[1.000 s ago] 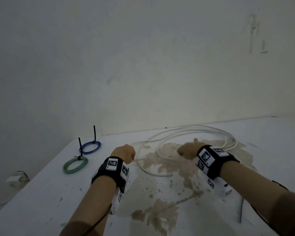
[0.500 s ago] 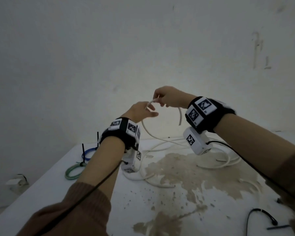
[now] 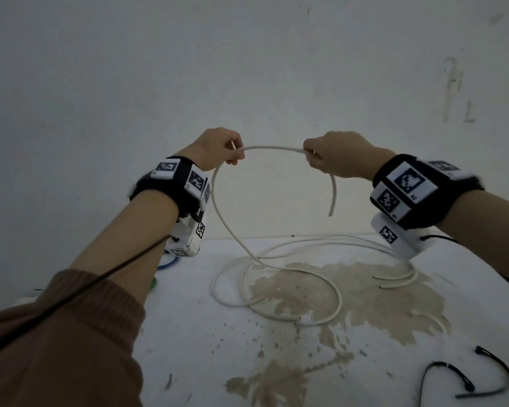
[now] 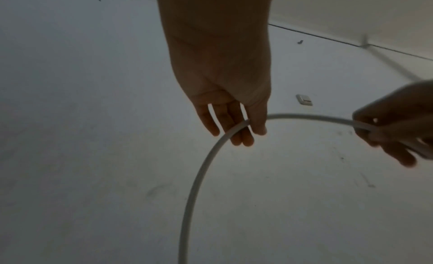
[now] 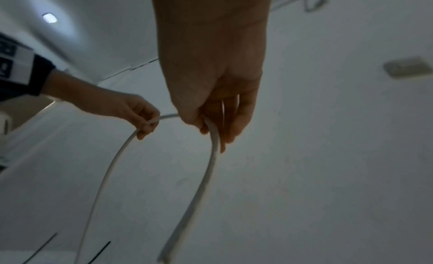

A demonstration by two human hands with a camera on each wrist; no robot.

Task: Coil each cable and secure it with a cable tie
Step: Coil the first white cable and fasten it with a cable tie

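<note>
A: What is nearest on the bench [image 3: 188, 333]?

B: At near right corner I see two black cable ties [image 3: 465, 377], lying loose, curved, nothing touches them. Middle of the top has a big brown stain [image 3: 350, 292].

A: And the cable?

B: White cable [image 3: 272, 148], most of it in loose loops on the stain, towards far edge. One length rises from the loops up to my hands, which are well above the top.

A: Hands, pls?

B: Left hand [image 3: 216, 148] pinches the cable btw thumb and fingers; in left wrist view the fingers [image 4: 234, 127] are only a little bent, cable passes under the thumb. Right hand [image 3: 340, 155] has fingers curled around it, closed grip. Btw the two hands the cable makes a shallow arch. Free end hangs down below right hand, not touching anything.

A: Anything behind?

B: At far left edge, half hidden by left wrist, a blue coil [image 3: 168, 263] and a bit of green coil [image 3: 152, 284]. Behind is the white wall [image 3: 247, 69].
</note>
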